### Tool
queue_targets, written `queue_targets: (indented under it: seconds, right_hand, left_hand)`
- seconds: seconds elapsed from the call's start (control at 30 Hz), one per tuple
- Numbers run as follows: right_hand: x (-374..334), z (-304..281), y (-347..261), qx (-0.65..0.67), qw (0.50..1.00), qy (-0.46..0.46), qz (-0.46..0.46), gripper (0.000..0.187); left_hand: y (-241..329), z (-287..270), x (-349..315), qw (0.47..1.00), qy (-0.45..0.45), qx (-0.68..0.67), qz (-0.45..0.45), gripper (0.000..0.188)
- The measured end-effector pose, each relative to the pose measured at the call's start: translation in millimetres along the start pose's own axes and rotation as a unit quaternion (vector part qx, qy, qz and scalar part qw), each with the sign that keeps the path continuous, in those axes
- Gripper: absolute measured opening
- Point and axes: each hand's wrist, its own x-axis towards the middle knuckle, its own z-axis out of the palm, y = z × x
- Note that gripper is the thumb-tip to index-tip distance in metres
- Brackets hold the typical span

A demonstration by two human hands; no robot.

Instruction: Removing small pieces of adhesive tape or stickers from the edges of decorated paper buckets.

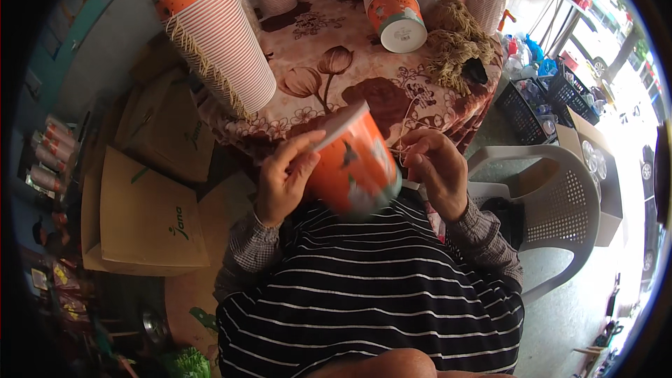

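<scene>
Floral cloth in brown and pink covers the table (329, 35) in front of you, with cardboard boxes (150, 210) on your left and a pale plastic chair (560, 203) on your right, near black crates (525, 112). Above your striped lap, just off the table's near edge, you have an orange paper cup (357, 164), tilted and slightly blurred, its white rim toward the upper left and its base low. Your left hand (285, 178) has thumb and fingers clamped on the cup at the rim. Your right hand (437, 175) is just beside the cup's other side, thumb and fingertips brought together on a thin string (404, 122) that runs up toward the cloth; whether those fingertips also touch the cup, you cannot tell from this view. On the table's left leans a tall nested cup stack (220, 35), with tan cord (203, 70) strung along its length. Farther back, a second orange cup (397, 14) lies tipped, base toward you, just beside a bundle of tan twine (455, 45).
</scene>
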Motion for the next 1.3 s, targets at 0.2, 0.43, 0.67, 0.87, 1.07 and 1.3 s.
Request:
queue_targets:
  seconds: [0.2, 0.43, 0.67, 0.87, 1.07, 1.3]
  right_hand:
    - [-8, 30, 28, 0.054, 0.998, -0.034, 0.017, 0.005]
    - [-13, 44, 53, 0.159, 0.986, -0.013, 0.052, 0.006]
    - [-9, 34, 58, 0.113, 0.992, -0.032, 0.045, 0.008]
    - [-10, 32, 56, 0.093, 0.994, -0.023, 0.052, 0.007]
    - [-9, 31, 56, 0.062, 0.995, -0.009, 0.076, 0.009]
    - [-2, 30, 57, -0.086, 0.996, 0.002, 0.001, 0.008]
  left_hand:
    - [-3, 7, -13, 0.992, -0.048, 0.027, 0.109, 0.018]
    - [-17, 13, -14, 0.990, -0.025, 0.090, 0.106, 0.016]
    - [-19, 17, -12, 0.990, -0.022, 0.088, 0.108, 0.015]
    - [-16, 21, -12, 0.989, -0.019, 0.091, 0.114, 0.014]
    - [-13, 23, -10, 0.987, -0.021, 0.100, 0.126, 0.013]
    - [-11, 5, 12, 0.986, -0.157, -0.031, -0.041, 0.020]
